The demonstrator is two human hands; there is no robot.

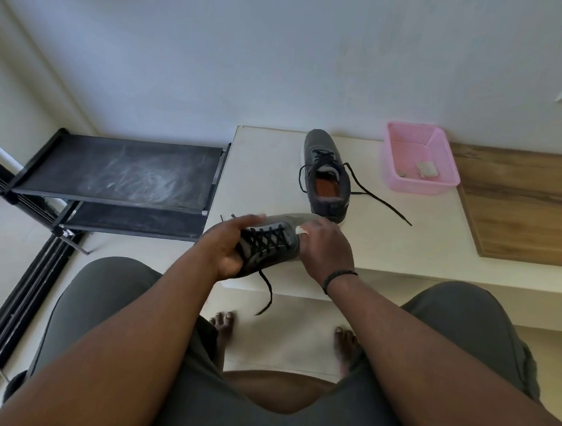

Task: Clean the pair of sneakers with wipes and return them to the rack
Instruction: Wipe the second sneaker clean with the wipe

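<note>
My left hand (225, 247) grips a grey sneaker (272, 242) with black laces by its heel end, holding it tilted on its side above the near edge of the white table (269, 165). My right hand (328, 249) presses a white wipe (301, 230) against the toe part of that sneaker; only a small corner of the wipe shows between the fingers. The second grey sneaker (325, 174) stands upright on the table behind, its orange insole visible and its laces trailing to the right.
A black shoe rack (119, 171) with dusty shelves stands left of the table. A pink plastic basket (419, 159) holding small items sits at the table's back right, beside a wooden surface (523, 203). My knees and bare feet are below the table's near edge.
</note>
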